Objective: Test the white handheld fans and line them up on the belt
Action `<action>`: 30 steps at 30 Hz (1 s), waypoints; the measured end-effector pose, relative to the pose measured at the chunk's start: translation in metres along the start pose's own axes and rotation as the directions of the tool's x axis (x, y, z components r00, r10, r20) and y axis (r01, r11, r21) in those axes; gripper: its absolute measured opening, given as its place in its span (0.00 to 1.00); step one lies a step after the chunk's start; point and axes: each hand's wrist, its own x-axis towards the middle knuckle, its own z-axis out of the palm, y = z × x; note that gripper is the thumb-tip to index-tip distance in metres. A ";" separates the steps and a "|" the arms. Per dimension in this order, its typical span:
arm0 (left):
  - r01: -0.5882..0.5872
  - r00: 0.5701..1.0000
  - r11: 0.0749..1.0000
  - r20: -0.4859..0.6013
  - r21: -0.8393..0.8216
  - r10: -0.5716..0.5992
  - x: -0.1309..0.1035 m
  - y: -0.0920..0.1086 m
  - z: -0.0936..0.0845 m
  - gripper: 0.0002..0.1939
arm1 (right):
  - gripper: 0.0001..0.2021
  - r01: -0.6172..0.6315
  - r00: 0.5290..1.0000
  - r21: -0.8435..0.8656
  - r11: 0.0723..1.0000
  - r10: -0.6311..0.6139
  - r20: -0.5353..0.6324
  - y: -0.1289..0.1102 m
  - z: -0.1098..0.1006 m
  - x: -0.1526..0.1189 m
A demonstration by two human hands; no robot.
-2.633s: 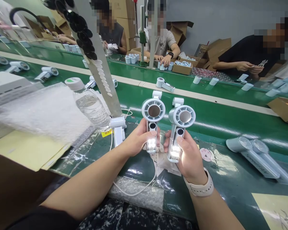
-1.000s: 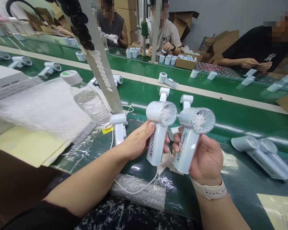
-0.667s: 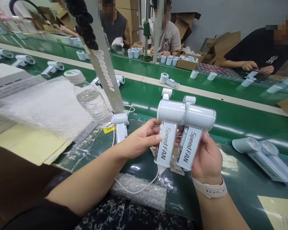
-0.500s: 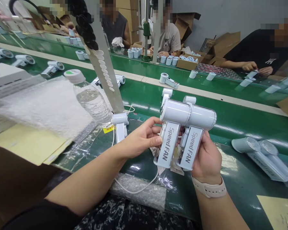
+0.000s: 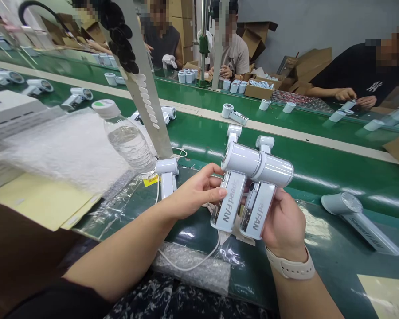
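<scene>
Two pale-blue handheld fans stand side by side in front of me, their round heads touching. My left hand (image 5: 199,192) is closed on the left handheld fan (image 5: 242,158), its thumb on the edge of the "SpeedFAN" handle. Wrapped behind the right handheld fan (image 5: 276,168) is my right hand (image 5: 286,223); its fingertips are mostly hidden. Dark inner parts show through the clear sides of both handles. Another fan (image 5: 362,221) lies on the bench at the right. Behind the held pair, two more fan heads (image 5: 265,142) show on the green belt side.
A water bottle (image 5: 128,139) and a slanted metal post (image 5: 146,88) stand left of centre. Near my left forearm are a small fan (image 5: 168,173) and a white cable (image 5: 189,267). Bubble wrap (image 5: 199,270) lies in front. Co-workers sit across the green conveyor belt (image 5: 193,133).
The two held fans have tilted and dropped slightly, with both hands still on them. At the right, one of two fans and the hand beside it are gone from view.
</scene>
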 end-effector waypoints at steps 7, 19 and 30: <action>-0.112 0.984 0.960 -0.105 0.256 0.143 -0.001 0.001 0.001 0.20 | 0.23 0.285 0.952 -0.134 0.949 -0.264 0.157 0.004 -0.009 -0.008; -0.468 0.839 0.532 0.165 0.706 0.519 0.000 0.003 -0.011 0.14 | 0.32 0.713 0.656 -0.316 0.626 -0.436 0.616 -0.014 -0.010 -0.013; -0.423 0.825 0.378 0.177 0.824 0.537 -0.010 0.007 -0.004 0.08 | 0.29 0.610 0.742 -0.349 0.712 -0.358 0.567 -0.009 -0.017 -0.013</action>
